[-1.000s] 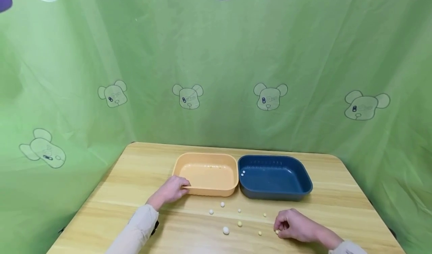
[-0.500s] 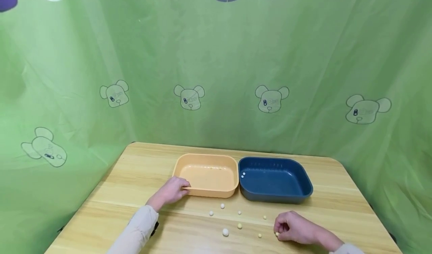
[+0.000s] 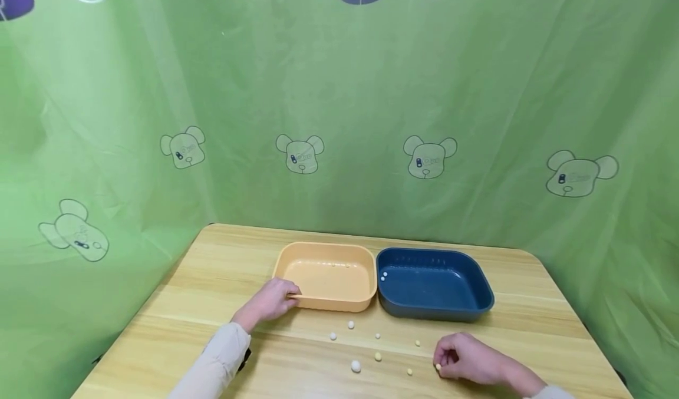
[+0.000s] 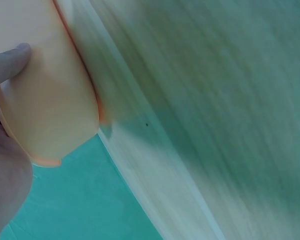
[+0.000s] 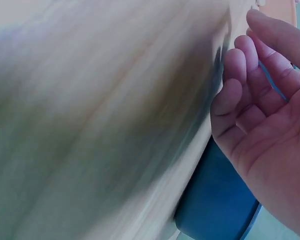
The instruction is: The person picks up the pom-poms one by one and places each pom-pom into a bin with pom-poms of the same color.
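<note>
My left hand [image 3: 270, 300] grips the near left rim of an orange bin [image 3: 339, 304]; the left wrist view shows the thumb [image 4: 12, 62] inside the wall. Two small yellowish balls lie in that bin. On the table at the right, my right hand [image 3: 474, 359] pinches a small yellow ball [image 3: 438, 366] between thumb and fingertips. Its other fingers are curled, as the right wrist view shows, where the ball cannot be made out. To the left of this hand lie more yellow balls [image 3: 409, 372] and several white balls [image 3: 356, 366] of different sizes.
A dark blue bin [image 3: 437, 313] stands against the right side of the orange one, with two small white balls [image 3: 384, 276] at its left end. Both stand toward the back of the wooden table [image 3: 223, 263]. A green curtain [image 3: 339, 92] surrounds the table behind and at the sides.
The head view has shifted slightly. Both hands stay in about the same place, the left on the orange bin's rim and the right at the small yellow ball.
</note>
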Available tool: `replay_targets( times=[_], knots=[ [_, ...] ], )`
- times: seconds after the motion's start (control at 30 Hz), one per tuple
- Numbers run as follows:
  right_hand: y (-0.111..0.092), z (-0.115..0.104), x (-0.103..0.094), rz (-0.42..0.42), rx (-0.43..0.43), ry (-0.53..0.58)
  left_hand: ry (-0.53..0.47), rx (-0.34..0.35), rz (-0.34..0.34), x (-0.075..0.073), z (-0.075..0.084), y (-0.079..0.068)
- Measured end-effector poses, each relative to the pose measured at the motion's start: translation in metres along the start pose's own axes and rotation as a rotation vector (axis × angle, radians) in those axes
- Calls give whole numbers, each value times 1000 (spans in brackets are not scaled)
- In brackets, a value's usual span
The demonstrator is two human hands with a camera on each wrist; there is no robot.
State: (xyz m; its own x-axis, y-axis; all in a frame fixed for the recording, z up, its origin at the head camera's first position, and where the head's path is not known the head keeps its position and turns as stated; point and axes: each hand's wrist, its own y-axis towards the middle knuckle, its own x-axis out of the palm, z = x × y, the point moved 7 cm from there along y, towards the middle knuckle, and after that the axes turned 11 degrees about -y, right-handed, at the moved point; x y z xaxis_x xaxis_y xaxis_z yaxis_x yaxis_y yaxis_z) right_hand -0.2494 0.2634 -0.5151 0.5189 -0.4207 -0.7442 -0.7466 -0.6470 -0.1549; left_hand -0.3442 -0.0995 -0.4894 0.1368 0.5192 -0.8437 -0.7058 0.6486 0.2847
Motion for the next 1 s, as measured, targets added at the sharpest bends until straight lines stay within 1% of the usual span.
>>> replay_targets(
  times=[0.1, 0.23, 0.4, 0.5, 0.7, 0.87, 1.0],
  knots=[
    [0, -1, -3, 16, 16, -5, 0, -3, 4, 1, -1, 0],
    [1, -7, -11, 65, -24, -51, -2, -4, 5, 1, -1, 0],
    [4, -14, -19, 126, -78, -79, -1, 0, 6, 1, -2, 1],
    [6, -18, -21, 142, -114, -92, -7, -2, 0, 1, -3, 0],
    [10, -27, -27, 174, -158, -139, -18, 2, -8, 1, -1, -1],
    [19, -39, -34, 220, -207, -187, -20, -21, -17, 1, -2, 0],
    [30, -45, -38, 223, -207, -192, -17, -35, -17, 1, -4, 0]
  ],
)
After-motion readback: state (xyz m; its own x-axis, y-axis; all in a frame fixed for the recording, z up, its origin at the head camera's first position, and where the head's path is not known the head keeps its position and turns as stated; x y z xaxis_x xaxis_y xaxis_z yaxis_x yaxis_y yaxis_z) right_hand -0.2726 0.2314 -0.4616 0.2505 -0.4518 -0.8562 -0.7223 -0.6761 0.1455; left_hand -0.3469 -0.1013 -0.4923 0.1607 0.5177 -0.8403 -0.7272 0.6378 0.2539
